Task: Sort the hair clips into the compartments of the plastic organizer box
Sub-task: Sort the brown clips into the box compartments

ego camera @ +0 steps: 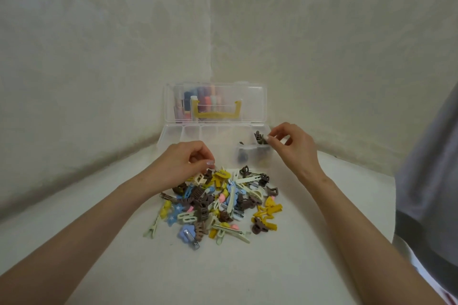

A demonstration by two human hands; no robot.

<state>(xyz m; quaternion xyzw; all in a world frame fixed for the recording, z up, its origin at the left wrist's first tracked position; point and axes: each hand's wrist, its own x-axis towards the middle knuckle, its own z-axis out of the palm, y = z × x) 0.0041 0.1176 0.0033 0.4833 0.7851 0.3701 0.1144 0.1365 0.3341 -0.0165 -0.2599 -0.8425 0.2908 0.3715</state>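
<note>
A heap of hair clips (213,205) in brown, yellow, blue, cream and pink lies on the white table. Behind it stands the clear plastic organizer box (173,136) with its lid up. My left hand (183,163) hovers at the heap's far left edge, its fingertips pinching a small brown clip (210,173). My right hand (292,146) is over the box's right end, fingertips pinching a brown claw clip (261,140) above the rightmost compartment, where other brown clips lie.
The raised lid (215,104) carries a yellow handle, and coloured items show through it. The box sits in a corner between two pale walls. A grey and dark cloth (431,181) hangs at the right edge. White tabletop (223,275) stretches in front of the heap.
</note>
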